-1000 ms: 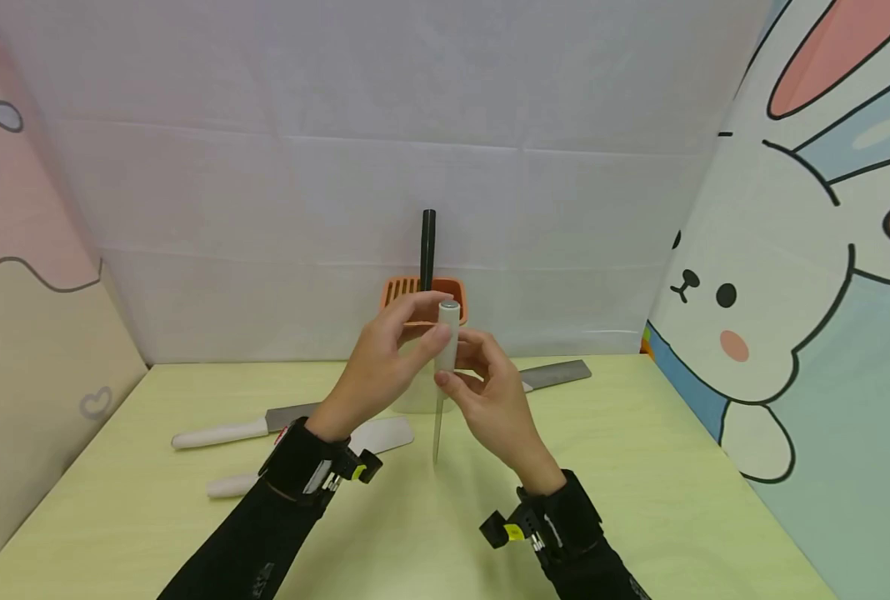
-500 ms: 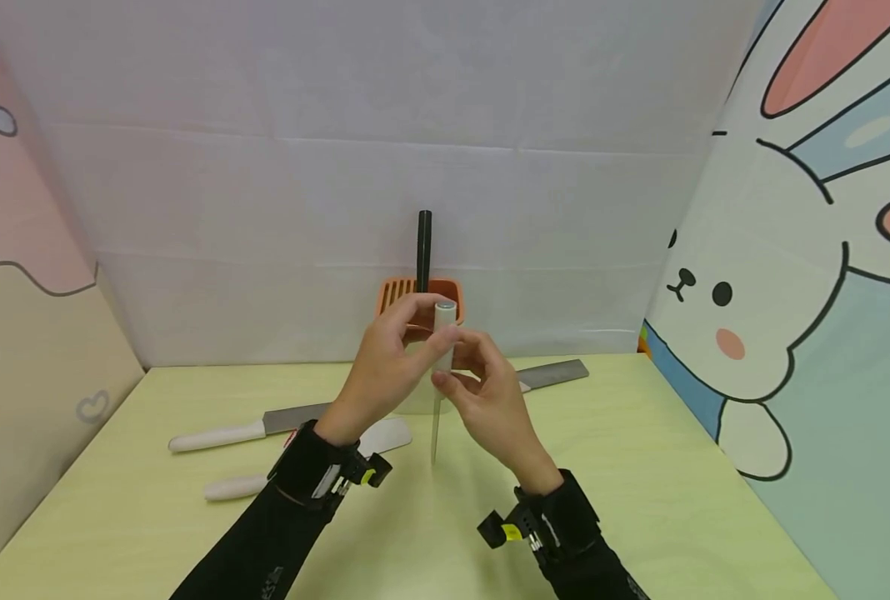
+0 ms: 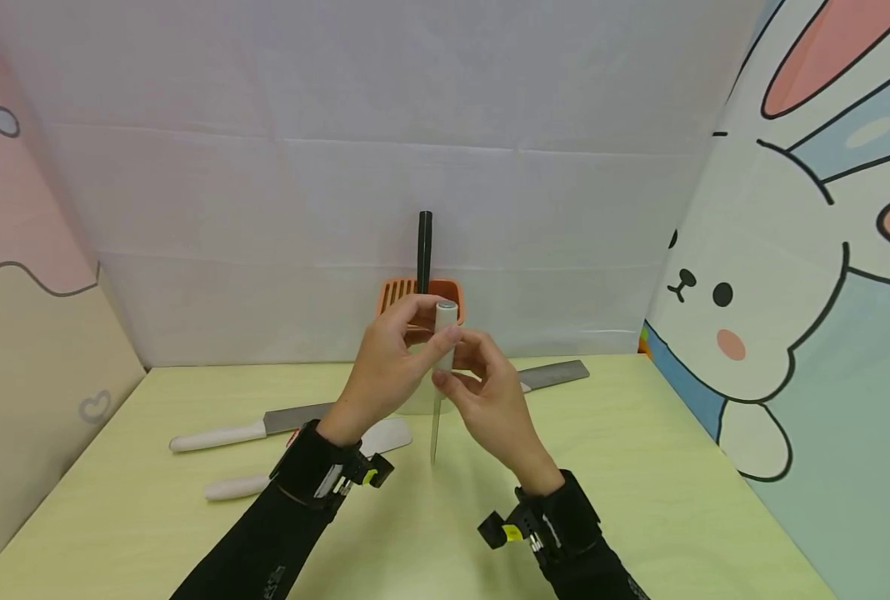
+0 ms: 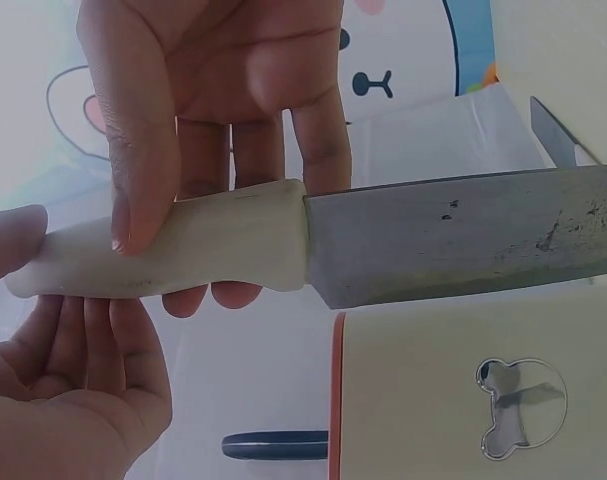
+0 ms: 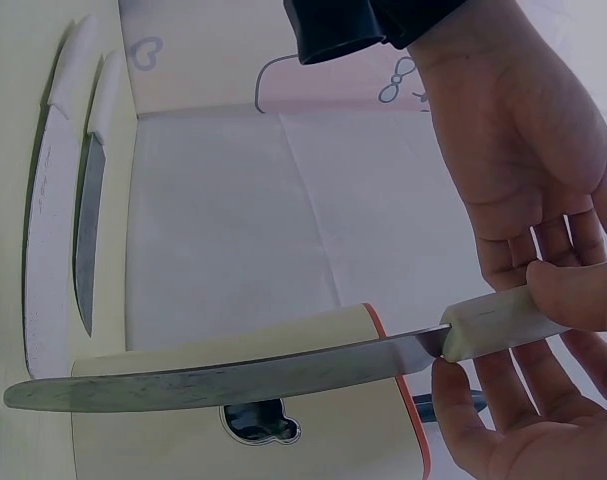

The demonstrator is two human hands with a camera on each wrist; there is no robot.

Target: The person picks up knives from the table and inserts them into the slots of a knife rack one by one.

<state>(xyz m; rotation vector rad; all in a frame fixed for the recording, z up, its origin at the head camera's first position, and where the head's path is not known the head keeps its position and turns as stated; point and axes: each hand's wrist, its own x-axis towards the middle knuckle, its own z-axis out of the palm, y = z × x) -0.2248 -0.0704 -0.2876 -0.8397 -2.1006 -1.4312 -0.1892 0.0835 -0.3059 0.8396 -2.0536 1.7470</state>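
Observation:
Both hands hold a kitchen knife upright, its off-white handle on top and its blade [image 4: 463, 235] pointing down, tip close to the tabletop in the head view. My left hand [image 3: 387, 358] grips the handle [image 3: 445, 315] near the butt end. Lower down, nearer the blade, my right hand [image 3: 493, 400] pinches the same handle between thumb and fingers. Behind the hands stands a cream holder [image 5: 153, 450] with an orange slotted top [image 3: 454, 292], largely hidden in the head view. A black handle [image 3: 425, 242] sticks up from it.
On the table's left lie a white-handled knife [image 3: 220, 437] with a grey blade and another white-handled one [image 3: 235, 487] with a pale blade, partly behind the left wrist. A further grey blade [image 3: 557, 374] lies at right behind the right hand. A white sheet [image 3: 302, 208] hangs behind.
My left hand and sleeve have shifted slightly to the right, the thumb reaching further across the handle. The knife stays upright in both hands.

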